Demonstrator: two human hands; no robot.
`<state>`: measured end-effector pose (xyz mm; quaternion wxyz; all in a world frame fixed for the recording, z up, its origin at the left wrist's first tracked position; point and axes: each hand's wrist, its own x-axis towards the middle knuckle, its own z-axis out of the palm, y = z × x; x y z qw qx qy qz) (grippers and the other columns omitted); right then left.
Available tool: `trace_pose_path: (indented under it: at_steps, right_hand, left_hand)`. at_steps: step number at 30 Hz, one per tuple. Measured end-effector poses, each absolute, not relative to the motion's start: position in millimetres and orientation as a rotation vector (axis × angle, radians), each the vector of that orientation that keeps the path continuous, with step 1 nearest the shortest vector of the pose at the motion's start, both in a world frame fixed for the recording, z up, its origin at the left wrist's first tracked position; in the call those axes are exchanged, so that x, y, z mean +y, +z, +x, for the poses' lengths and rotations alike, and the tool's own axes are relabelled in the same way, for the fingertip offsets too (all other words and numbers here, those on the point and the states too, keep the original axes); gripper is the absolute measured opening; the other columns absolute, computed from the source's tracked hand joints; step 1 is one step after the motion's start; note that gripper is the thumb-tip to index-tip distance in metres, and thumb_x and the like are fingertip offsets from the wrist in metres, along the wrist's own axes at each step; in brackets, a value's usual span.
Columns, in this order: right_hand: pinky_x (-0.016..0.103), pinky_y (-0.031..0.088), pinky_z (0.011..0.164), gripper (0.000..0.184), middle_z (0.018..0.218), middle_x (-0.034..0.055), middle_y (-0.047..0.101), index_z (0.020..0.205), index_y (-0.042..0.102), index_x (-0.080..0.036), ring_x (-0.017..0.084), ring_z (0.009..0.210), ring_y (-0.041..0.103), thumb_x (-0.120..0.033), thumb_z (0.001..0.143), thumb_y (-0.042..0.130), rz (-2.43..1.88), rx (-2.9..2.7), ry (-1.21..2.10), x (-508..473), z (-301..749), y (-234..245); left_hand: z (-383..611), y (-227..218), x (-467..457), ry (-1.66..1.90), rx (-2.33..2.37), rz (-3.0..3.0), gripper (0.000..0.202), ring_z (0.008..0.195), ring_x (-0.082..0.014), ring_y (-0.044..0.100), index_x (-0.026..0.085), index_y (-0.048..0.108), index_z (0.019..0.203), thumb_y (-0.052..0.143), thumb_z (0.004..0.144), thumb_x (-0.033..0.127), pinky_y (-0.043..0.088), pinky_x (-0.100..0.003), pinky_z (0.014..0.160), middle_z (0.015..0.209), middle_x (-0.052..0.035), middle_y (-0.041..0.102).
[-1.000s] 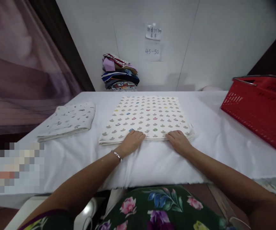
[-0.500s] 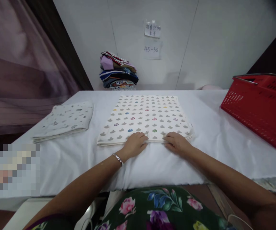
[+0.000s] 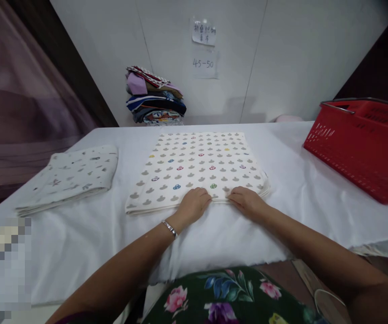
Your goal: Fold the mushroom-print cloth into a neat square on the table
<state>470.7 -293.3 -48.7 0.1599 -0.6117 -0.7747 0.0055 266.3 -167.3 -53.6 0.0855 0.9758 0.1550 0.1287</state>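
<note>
Draped in white, a tabletop stands before a pale panelled wall, with a mauve curtain hanging at far left. Near the tabletop's left edge lies a folded cloth with small scattered prints, a narrow band of white separating it from the larger piece at center. Just past the back edge, a stack of folded textiles rises against the wall. At mid-tabletop, a cream cloth with grey motifs lies flat, its layered near side set back from the front edge. The left hand, a bracelet at the wrist, rests on that near side, fingers together; whether they pinch the layers cannot be told. Beyond, paper notes, one reading "45-50," hang on the wall. The right hand touches the same side, slightly apart from the left, fingers also together, their grip unclear. Across a broader stretch of white, a red basket sits toward the right edge, running out of view.
</note>
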Motion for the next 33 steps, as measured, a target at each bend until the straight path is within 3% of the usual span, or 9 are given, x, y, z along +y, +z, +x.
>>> trace_pose_path:
  at_steps: [12,21,26,29,33]
  right_hand:
    - [0.03,0.041,0.069,0.025,0.086,0.007,0.061,0.1,0.063,-0.018,0.018,0.078,0.05,-0.023,0.094,0.04,-1.644,-2.168,-0.167,-296,469,-62]
    - [0.032,0.045,0.077,0.019,0.092,0.0089,0.06,0.096,0.062,-0.018,0.018,0.087,0.054,-0.022,0.092,0.044,-1.711,-1.956,-0.116,-329,509,-59]
    - [0.035,0.046,0.077,0.018,0.09,0.0084,0.06,0.091,0.062,-0.019,0.019,0.087,0.055,-0.02,0.092,0.044,-1.809,-1.878,-0.045,-340,517,-55]
    - [0.037,0.047,0.079,0.018,0.095,0.0092,0.06,0.099,0.06,-0.02,0.02,0.09,0.055,-0.02,0.09,0.045,-1.764,-1.938,-0.036,-341,515,-54]
    - [0.041,0.047,0.083,0.033,0.105,0.0104,0.059,0.119,0.052,-0.024,0.022,0.096,0.055,-0.018,0.088,0.044,-1.69,-2.063,-0.024,-344,522,-50]
  left_hand:
    - [270,-54,-167,0.432,0.304,2.96,0.017,0.086,-0.0194,0.051,0.019,0.06,0.101,0.047,0.089,0.022,0.041,-0.034,0.075,0.092,-0.0045,0.059]
    - [275,-63,-162,0.594,0.171,2.957,0.02,0.077,-0.0174,0.052,0.018,0.061,0.093,0.042,0.091,0.016,0.043,-0.032,0.07,0.083,-0.0036,0.059]
    - [277,-52,-164,0.492,0.238,2.871,0.019,0.079,-0.0171,0.052,0.019,0.061,0.086,0.042,0.091,0.021,0.043,-0.032,0.07,0.084,-0.0038,0.059]
    - [280,-47,-166,0.374,0.273,2.858,0.01,0.085,-0.0191,0.053,0.021,0.06,0.092,0.053,0.086,0.025,0.044,-0.033,0.074,0.091,-0.0033,0.06]
    - [282,-50,-168,0.267,0.335,2.877,0.015,0.089,-0.0208,0.053,0.023,0.06,0.096,0.055,0.082,0.017,0.044,-0.036,0.079,0.096,-0.0024,0.06]
